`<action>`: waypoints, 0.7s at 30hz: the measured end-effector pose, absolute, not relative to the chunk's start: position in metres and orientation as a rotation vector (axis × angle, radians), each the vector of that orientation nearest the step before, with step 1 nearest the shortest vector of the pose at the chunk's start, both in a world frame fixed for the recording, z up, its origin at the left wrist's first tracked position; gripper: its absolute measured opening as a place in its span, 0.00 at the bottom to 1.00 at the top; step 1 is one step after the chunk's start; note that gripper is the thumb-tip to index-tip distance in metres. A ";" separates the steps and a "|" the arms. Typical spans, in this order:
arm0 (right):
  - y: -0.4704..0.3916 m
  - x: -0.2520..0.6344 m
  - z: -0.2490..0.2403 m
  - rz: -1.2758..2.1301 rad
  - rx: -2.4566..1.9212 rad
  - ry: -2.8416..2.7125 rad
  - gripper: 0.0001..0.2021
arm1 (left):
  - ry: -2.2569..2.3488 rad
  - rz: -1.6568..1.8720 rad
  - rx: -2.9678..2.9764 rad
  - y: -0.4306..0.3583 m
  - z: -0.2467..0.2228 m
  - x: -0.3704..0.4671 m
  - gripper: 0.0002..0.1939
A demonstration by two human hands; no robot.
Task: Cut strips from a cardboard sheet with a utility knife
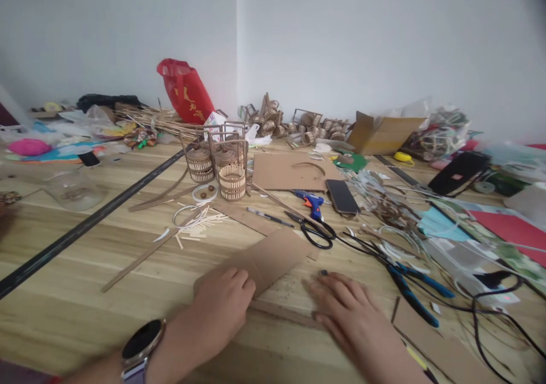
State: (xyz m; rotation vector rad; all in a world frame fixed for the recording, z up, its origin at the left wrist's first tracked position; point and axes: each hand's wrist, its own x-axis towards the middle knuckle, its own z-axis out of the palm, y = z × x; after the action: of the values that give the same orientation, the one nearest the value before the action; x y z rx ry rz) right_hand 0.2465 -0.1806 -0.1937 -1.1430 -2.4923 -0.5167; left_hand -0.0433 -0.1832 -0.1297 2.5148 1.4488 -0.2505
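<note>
My left hand (228, 298), with a watch (143, 338) on its wrist, is closed on the left end of a bent piece of cardboard (273, 259). My right hand (350, 310) lies low over the table to the right of it, fingers stretched and slightly blurred, with nothing visible held. By its fingertips is a small dark bit (323, 272), too small to name. Beneath the cardboard and between the hands runs a thin strip (285, 314). Beyond the cardboard lie black-handled scissors (318, 233), a pen (271, 217) and a blue glue gun (313, 202).
Small woven baskets (232, 183) with handles stand mid-table near short sticks (202, 224). A phone (342, 196), blue-handled pliers (412, 290) and a black cable (478, 310) lie to the right. A glass jar (74, 190) and a long black strip (94, 219) are at left.
</note>
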 end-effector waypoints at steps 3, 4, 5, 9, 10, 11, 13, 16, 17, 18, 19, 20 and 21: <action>-0.175 0.227 -0.199 -0.413 -1.089 -2.486 0.12 | 1.482 -0.176 2.472 -0.183 -0.131 -0.047 0.12; -0.175 0.224 -0.199 -0.343 -1.105 -2.460 0.12 | 1.493 -0.146 2.451 -0.183 -0.132 -0.048 0.11; -0.176 0.221 -0.198 -0.271 -1.112 -2.453 0.12 | 1.503 -0.111 2.430 -0.183 -0.132 -0.049 0.11; -0.182 0.227 -0.190 -0.179 -1.057 -2.571 0.12 | 1.514 0.099 2.428 -0.180 -0.133 -0.052 0.09; -0.183 0.232 -0.188 -0.187 -1.066 -2.566 0.13 | 1.529 0.179 2.466 -0.179 -0.134 -0.053 0.09; -0.183 0.238 -0.187 -0.177 -1.103 -2.539 0.13 | 1.559 0.259 2.507 -0.177 -0.136 -0.053 0.09; -0.183 0.251 -0.185 -0.136 -1.227 -2.427 0.13 | 1.657 0.377 2.550 -0.172 -0.142 -0.052 0.16; -0.181 0.271 -0.180 -0.102 -1.370 -2.235 0.13 | 1.733 0.283 2.453 -0.162 -0.153 -0.049 0.36; -0.180 0.276 -0.177 -0.094 -1.395 -2.174 0.13 | 1.711 0.221 2.411 -0.158 -0.155 -0.048 0.40; -0.180 0.279 -0.175 -0.074 -1.417 -2.118 0.13 | 1.681 0.173 2.380 -0.155 -0.157 -0.047 0.42; -0.180 0.282 -0.172 -0.031 -1.439 -2.074 0.13 | 1.652 0.140 2.362 -0.152 -0.157 -0.046 0.40; -0.180 0.282 -0.169 0.027 -1.467 -2.024 0.14 | 1.627 0.123 2.358 -0.150 -0.156 -0.045 0.38; -0.181 0.282 -0.166 0.101 -1.500 -1.967 0.15 | 1.598 0.117 2.371 -0.147 -0.154 -0.046 0.35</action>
State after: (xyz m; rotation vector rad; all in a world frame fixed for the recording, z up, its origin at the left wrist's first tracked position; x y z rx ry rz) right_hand 0.2815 -0.1809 -0.1664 -1.5003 -1.9666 0.1013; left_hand -0.0460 -0.1472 -0.1535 2.3713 1.5982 0.1170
